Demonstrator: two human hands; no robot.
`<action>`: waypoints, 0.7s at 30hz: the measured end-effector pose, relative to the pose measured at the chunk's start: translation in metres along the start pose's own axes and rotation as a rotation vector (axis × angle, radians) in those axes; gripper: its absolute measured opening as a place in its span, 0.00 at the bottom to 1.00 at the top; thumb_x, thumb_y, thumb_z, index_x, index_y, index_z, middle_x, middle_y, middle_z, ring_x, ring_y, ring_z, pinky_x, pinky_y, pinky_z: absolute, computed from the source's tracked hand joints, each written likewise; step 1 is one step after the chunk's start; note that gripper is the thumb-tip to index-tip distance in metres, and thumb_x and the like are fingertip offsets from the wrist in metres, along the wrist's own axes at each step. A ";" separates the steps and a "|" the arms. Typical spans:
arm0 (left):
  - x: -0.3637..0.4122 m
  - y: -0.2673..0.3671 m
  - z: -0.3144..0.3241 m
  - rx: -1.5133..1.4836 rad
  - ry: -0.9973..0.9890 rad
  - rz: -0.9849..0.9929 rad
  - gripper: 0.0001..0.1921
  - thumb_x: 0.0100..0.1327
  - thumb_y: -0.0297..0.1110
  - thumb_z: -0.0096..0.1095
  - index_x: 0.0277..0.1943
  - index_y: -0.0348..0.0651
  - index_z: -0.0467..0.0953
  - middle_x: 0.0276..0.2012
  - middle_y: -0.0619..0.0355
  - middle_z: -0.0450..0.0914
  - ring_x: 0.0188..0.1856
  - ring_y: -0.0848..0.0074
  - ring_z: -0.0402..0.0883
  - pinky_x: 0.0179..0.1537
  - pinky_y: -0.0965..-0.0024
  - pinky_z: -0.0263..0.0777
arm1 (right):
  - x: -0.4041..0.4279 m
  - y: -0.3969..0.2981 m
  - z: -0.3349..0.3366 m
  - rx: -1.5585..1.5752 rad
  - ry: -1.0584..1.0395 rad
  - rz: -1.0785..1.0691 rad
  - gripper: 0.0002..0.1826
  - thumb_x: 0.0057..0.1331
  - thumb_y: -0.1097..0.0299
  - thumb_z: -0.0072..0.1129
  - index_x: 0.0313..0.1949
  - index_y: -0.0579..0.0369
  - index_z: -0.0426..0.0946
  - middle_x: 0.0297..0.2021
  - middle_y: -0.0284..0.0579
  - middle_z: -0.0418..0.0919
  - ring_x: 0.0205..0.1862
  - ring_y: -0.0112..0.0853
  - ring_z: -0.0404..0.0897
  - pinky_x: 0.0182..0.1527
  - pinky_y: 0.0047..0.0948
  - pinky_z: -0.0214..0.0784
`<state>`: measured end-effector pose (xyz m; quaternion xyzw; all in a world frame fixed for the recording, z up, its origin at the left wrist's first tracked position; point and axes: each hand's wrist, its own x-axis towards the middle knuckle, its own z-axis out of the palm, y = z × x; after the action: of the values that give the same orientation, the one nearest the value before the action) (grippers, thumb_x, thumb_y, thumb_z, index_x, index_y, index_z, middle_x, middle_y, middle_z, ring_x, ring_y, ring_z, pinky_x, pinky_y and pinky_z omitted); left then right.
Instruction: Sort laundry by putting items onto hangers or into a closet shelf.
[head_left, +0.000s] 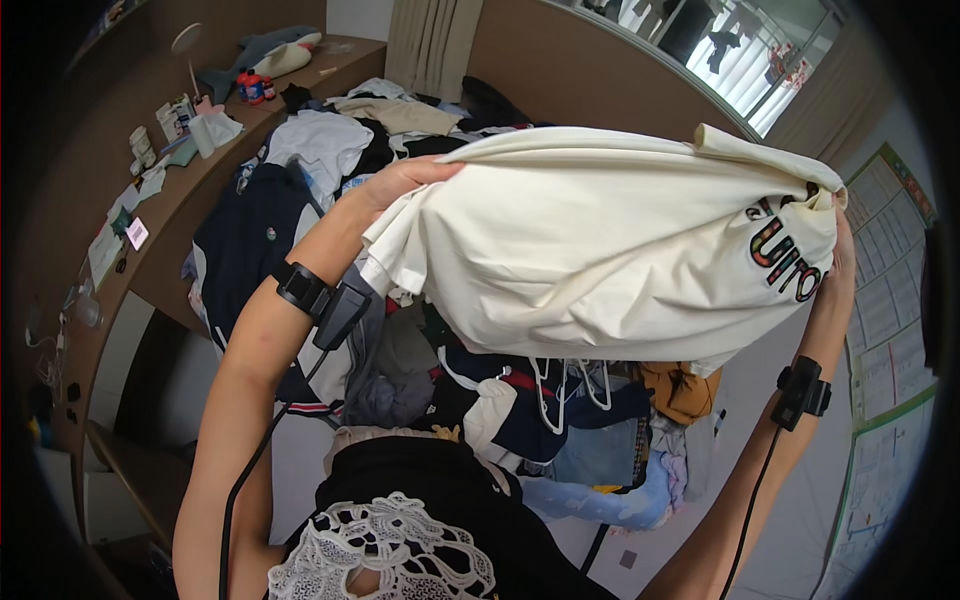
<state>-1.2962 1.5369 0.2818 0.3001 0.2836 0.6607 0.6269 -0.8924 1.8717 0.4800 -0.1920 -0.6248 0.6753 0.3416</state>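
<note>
A cream short-sleeved shirt (570, 247) is stretched sideways in the air between my two hands. My left hand (409, 180) pinches its left end, the thumb lying over the folded upper edge and a sleeve hanging below. At the other end my right hand (844, 244) grips the bunched cloth; most of its fingers are hidden behind the fabric. Dark patterned lettering (784, 259) shows near that hand. Beneath the shirt lie white plastic clothes hangers (551, 397) and a spread of mixed garments. Each wrist wears a black strapped device with a cable.
A heap of clothes (322, 146) with a navy-and-white jacket (259, 232) lies ahead and left. Along the left runs a brown desk (176, 184) bearing bottles, papers and a plush shark (262, 60). Wall charts (892, 285) hang at right. A window (712, 45) is behind.
</note>
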 end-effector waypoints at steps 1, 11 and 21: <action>0.000 0.003 -0.005 0.001 0.001 0.003 0.18 0.64 0.31 0.51 0.54 0.30 0.67 0.45 0.49 0.77 0.41 0.75 0.80 0.45 0.73 0.75 | -0.001 0.001 0.002 -0.044 0.050 0.056 0.16 0.67 0.59 0.45 0.46 0.59 0.70 0.40 0.47 0.78 0.37 0.35 0.80 0.41 0.33 0.76; -0.008 0.008 -0.048 -0.236 -0.193 0.200 0.17 0.69 0.38 0.43 0.53 0.34 0.69 0.48 0.56 0.76 0.47 0.77 0.76 0.50 0.74 0.69 | -0.021 0.027 0.004 -0.457 0.126 0.117 0.11 0.67 0.63 0.45 0.40 0.56 0.73 0.32 0.39 0.78 0.28 0.23 0.77 0.29 0.22 0.71; -0.019 -0.001 -0.027 -0.246 -0.153 0.248 0.25 0.68 0.47 0.41 0.58 0.36 0.63 0.54 0.54 0.72 0.53 0.73 0.72 0.55 0.71 0.65 | -0.018 0.040 0.005 -0.568 0.176 0.184 0.12 0.67 0.63 0.46 0.36 0.57 0.74 0.29 0.38 0.79 0.26 0.23 0.77 0.29 0.22 0.71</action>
<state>-1.3149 1.5177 0.2626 0.3032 0.1132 0.7378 0.5924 -0.8920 1.8560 0.4382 -0.3932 -0.7366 0.4825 0.2646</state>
